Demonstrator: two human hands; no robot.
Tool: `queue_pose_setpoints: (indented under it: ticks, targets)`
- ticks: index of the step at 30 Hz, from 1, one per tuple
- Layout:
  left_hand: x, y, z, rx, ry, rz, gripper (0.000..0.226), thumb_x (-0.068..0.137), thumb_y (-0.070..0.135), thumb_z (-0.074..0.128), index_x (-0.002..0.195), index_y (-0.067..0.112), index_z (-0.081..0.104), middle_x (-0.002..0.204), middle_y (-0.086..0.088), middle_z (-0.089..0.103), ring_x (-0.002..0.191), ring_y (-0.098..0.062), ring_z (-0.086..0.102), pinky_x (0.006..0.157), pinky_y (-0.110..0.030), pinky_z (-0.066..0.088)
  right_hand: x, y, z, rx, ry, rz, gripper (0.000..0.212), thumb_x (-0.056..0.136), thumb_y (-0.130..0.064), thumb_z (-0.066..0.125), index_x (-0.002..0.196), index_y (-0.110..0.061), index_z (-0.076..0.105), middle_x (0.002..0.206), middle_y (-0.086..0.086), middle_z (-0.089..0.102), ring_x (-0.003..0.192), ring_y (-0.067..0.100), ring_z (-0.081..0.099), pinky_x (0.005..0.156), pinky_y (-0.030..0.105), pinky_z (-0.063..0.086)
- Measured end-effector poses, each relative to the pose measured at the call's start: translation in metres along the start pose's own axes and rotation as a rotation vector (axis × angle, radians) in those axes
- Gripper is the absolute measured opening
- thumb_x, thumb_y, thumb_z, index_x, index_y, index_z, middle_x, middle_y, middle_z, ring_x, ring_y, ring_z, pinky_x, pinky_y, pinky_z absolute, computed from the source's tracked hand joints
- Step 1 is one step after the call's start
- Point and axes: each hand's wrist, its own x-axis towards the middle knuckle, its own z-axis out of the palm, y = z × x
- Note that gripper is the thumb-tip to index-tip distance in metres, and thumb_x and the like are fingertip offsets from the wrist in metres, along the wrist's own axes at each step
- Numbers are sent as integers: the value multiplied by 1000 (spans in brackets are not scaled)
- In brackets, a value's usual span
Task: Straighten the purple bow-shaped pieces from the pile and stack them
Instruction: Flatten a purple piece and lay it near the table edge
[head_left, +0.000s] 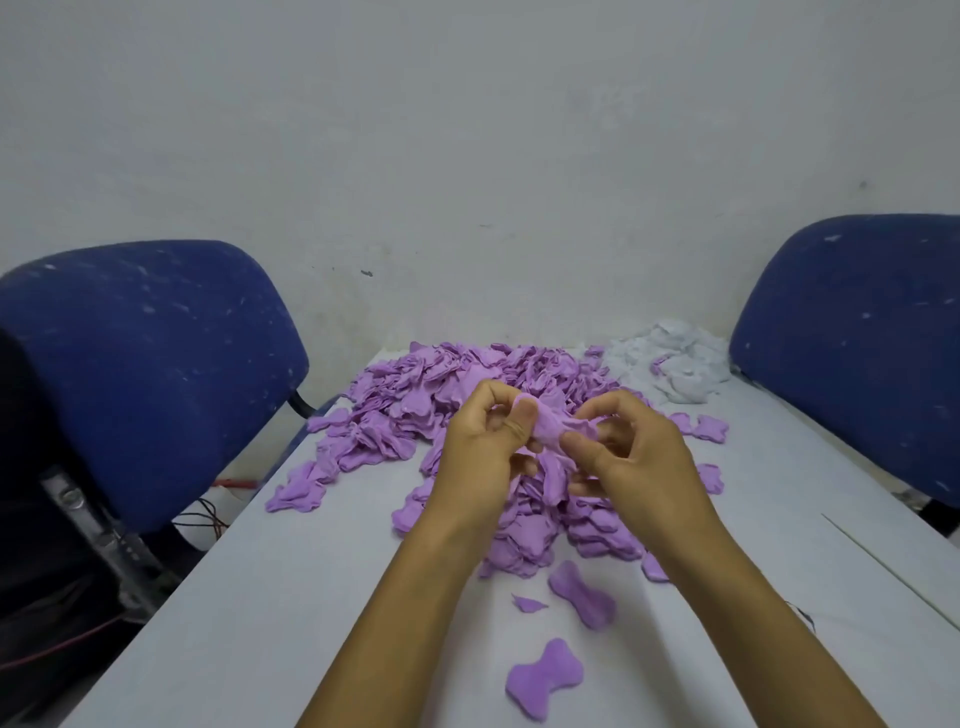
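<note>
A big pile of purple bow-shaped pieces covers the far middle of the white table. Above its near side, my left hand and my right hand both pinch one crumpled purple piece between thumbs and fingers, one hand at each end. Under my hands lies a flatter heap of purple pieces, partly hidden by my wrists. Two single bow pieces lie nearer to me, one by my right forearm and one close to the front edge.
A small purple scrap lies beside the nearer bows. White fluffy stuffing is heaped at the far right of the table. Blue chairs stand at the left and the right. Red and black wires trail on the floor at left.
</note>
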Motion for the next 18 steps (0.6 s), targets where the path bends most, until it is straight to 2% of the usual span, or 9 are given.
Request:
queue_pose_setpoints:
  ticks: [2,4,6,8,11,14,16,18]
  targets:
    - [-1,5,0,-159,-81,-101,15,96,11,51,81,8,50,70,-8,60,53,-13,44,47,-21,36,3,3,-3,-48,21,-26,19,84,-3,74,81,-17,62,67,4,63,58,21,65,57,37,61]
    - [-4,8,-1,-264,-211,-196,17,88,18,57,77,13,46,64,-3,50,48,-10,33,42,-19,27,5,5,-7,-82,70,-51,23,83,-1,74,74,-16,60,65,5,64,57,21,63,53,34,58]
    - [-5,10,-2,-255,-308,-250,26,82,25,65,73,18,42,59,0,37,47,-10,22,41,-20,17,6,6,-10,-62,112,-63,26,82,1,74,69,-16,59,63,6,63,56,19,60,50,29,54]
    - [-4,11,-5,-223,-334,-267,34,80,23,74,73,20,41,58,0,27,47,-11,18,42,-20,14,7,4,-10,-86,109,-85,27,81,1,74,68,-17,59,62,6,63,54,20,59,49,29,53]
    - [-2,13,-14,-153,-305,-241,33,73,11,76,85,18,47,57,1,37,48,-13,33,43,-23,32,6,1,-10,-100,19,-77,21,84,-1,71,75,-15,60,64,5,65,56,21,63,52,32,56]
    - [-2,12,-18,82,-166,-142,33,74,-1,79,97,12,59,60,1,58,57,-15,58,54,-28,50,3,-1,-7,-19,-92,-36,13,90,-1,66,87,-12,59,72,18,62,58,22,61,53,27,55]
    - [-2,10,-18,129,-85,-113,17,80,1,76,92,11,68,69,1,65,63,-13,64,57,-26,52,0,-1,-6,17,-92,-34,15,92,-2,63,91,-16,58,74,28,50,59,23,55,54,27,55]
    - [-1,10,-19,137,-47,-127,7,84,4,73,83,12,72,75,1,68,65,-10,66,58,-23,53,0,-1,-5,38,-91,-51,21,94,-4,60,93,-24,59,72,21,41,58,19,51,56,28,56]
